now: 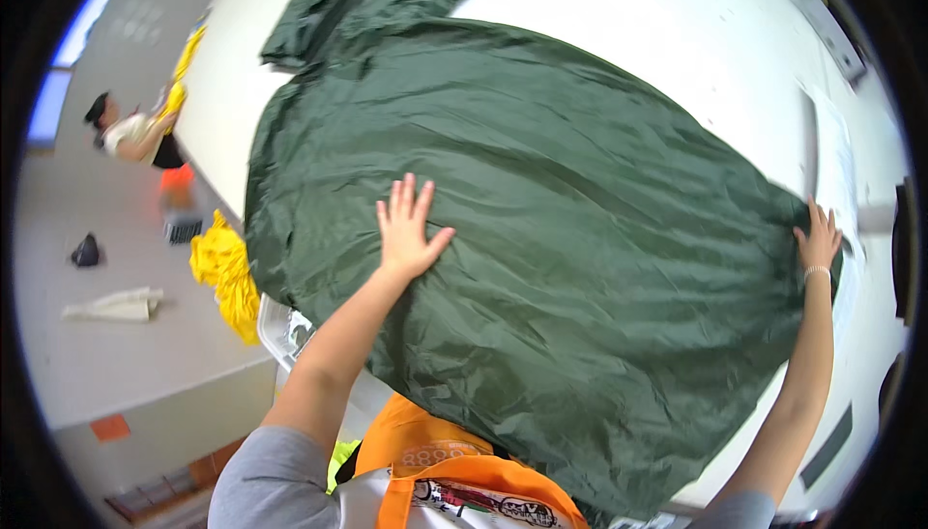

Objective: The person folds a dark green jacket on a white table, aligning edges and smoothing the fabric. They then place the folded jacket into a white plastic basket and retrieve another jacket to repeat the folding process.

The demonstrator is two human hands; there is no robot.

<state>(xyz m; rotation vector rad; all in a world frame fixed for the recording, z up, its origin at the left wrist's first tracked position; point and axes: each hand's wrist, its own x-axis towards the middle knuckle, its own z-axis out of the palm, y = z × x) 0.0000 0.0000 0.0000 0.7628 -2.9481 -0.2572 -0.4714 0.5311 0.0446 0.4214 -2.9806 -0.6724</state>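
Lying across the white table [599, 7], the dark green garment [541, 210] bears the left hand [406, 235], flat with fingers splayed, presumably steadying the cloth, while the right hand [821, 241] meets its gathered right edge, apparently as an anchor, though whether it grips cannot be told.

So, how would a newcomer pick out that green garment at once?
Find the big white table. Spread across it lies a wide, wrinkled dark green garment, the person's left hand flat on it and right hand at its right end. Its color sets it apart from the bright yellow cloth bunched at the left.
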